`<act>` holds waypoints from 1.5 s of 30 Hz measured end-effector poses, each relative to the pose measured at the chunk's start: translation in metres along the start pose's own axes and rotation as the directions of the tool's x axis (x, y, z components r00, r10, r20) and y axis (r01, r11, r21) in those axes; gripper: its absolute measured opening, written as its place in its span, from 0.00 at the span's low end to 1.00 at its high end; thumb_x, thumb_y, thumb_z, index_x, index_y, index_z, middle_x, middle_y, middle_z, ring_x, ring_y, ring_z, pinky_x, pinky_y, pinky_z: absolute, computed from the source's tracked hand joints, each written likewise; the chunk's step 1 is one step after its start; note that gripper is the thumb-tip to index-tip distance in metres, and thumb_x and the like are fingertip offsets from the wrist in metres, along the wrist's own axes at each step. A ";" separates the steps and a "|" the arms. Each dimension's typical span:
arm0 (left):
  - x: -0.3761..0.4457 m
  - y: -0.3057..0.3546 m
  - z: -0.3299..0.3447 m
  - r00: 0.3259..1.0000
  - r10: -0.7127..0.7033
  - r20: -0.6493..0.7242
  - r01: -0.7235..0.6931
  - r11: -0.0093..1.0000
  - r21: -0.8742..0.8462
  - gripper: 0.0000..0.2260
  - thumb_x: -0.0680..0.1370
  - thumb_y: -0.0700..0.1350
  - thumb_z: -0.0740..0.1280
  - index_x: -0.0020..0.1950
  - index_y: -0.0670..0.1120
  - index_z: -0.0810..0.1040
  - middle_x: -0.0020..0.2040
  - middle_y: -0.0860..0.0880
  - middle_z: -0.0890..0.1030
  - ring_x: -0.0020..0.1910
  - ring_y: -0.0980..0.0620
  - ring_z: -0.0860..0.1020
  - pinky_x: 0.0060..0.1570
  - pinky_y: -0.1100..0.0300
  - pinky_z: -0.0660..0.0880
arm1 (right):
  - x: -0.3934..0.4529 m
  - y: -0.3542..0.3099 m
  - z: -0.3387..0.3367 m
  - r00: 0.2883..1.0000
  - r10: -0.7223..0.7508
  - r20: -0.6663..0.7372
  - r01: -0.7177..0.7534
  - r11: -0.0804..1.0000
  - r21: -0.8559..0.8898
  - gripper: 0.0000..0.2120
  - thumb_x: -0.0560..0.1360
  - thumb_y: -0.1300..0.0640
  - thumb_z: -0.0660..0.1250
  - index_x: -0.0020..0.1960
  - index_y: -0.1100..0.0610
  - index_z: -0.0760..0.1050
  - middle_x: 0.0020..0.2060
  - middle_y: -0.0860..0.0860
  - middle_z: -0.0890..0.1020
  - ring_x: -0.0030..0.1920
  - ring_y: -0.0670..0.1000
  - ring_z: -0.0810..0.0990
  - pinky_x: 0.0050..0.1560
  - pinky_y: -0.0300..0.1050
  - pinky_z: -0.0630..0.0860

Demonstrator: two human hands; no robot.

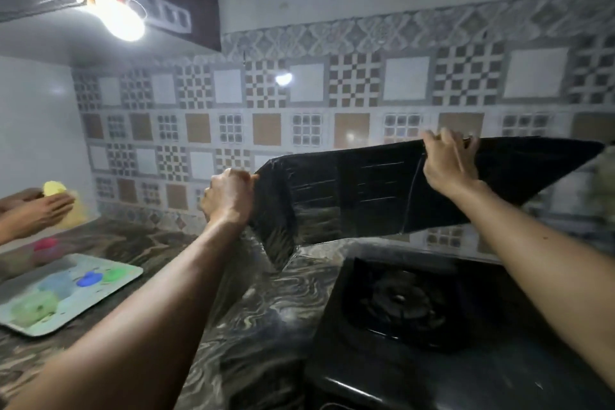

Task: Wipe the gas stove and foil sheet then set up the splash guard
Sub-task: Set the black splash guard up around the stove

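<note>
Held up at centre right of the frame, above the gas stove (416, 309): black splash guard (366, 190), folded panels tilted. Left hand (229, 196) pinching its left edge, fingers closed tight; right hand (449, 163) clamped over the top edge, fingers curled on it. Behind, patterned tile wall (299, 110). At lower left, a tray (109, 296) with coloured blobs on the marbled counter (266, 309). At far left, 2 other hands (40, 206) around a yellow object (55, 188). At upper left, a glaring lamp (121, 20).
</note>
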State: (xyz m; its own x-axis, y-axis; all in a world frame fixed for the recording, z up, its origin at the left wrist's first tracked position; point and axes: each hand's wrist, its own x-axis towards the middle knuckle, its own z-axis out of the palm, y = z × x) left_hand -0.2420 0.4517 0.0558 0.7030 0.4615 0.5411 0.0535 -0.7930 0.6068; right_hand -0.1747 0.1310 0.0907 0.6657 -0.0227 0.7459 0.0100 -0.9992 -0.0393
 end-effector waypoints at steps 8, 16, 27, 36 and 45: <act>0.007 0.063 0.095 0.998 0.034 0.051 -0.032 0.999 -0.031 0.14 0.80 0.52 0.62 0.53 0.46 0.83 0.53 0.38 0.81 0.52 0.38 0.78 0.46 0.52 0.71 | 0.011 0.087 0.043 0.999 0.053 -0.006 -0.053 0.997 -0.064 0.21 0.73 0.69 0.60 0.64 0.57 0.71 0.58 0.61 0.73 0.62 0.61 0.70 0.71 0.63 0.52; 0.020 0.083 0.155 0.982 0.048 0.183 -0.059 0.997 0.052 0.13 0.81 0.52 0.62 0.57 0.47 0.82 0.53 0.40 0.81 0.52 0.39 0.79 0.47 0.51 0.72 | 0.006 0.127 0.092 0.988 0.093 0.122 -0.086 0.994 -0.061 0.22 0.72 0.71 0.59 0.63 0.56 0.70 0.59 0.60 0.71 0.66 0.60 0.66 0.72 0.62 0.48; 0.087 0.098 0.205 0.956 0.172 0.237 -0.199 0.975 0.096 0.14 0.81 0.51 0.60 0.54 0.45 0.81 0.50 0.40 0.81 0.48 0.38 0.80 0.50 0.45 0.78 | 0.034 0.140 0.125 0.985 0.128 0.116 -0.120 0.990 -0.070 0.23 0.72 0.72 0.57 0.63 0.56 0.70 0.57 0.61 0.73 0.63 0.61 0.68 0.72 0.61 0.50; 0.094 0.091 0.235 0.892 0.130 0.432 -0.190 0.977 0.097 0.14 0.81 0.50 0.62 0.51 0.41 0.81 0.46 0.42 0.80 0.45 0.44 0.77 0.47 0.51 0.75 | 0.029 0.140 0.142 0.928 0.185 0.324 -0.153 0.981 -0.123 0.18 0.75 0.66 0.58 0.64 0.56 0.68 0.61 0.60 0.70 0.65 0.60 0.66 0.70 0.61 0.55; 0.102 0.083 0.243 0.805 0.055 0.590 -0.172 0.975 0.144 0.18 0.78 0.54 0.66 0.40 0.40 0.79 0.36 0.45 0.79 0.39 0.47 0.78 0.42 0.56 0.75 | 0.025 0.147 0.167 0.869 0.199 0.454 -0.152 0.979 -0.138 0.19 0.75 0.65 0.58 0.66 0.56 0.67 0.61 0.58 0.72 0.63 0.60 0.69 0.69 0.60 0.58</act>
State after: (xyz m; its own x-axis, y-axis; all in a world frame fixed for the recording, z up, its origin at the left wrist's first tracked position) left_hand 0.0070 0.3365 0.0198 0.9877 0.0933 0.1256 0.0332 -0.9095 0.4145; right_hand -0.0321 -0.0104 -0.0075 0.9190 -0.2030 0.3381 -0.1944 -0.9791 -0.0596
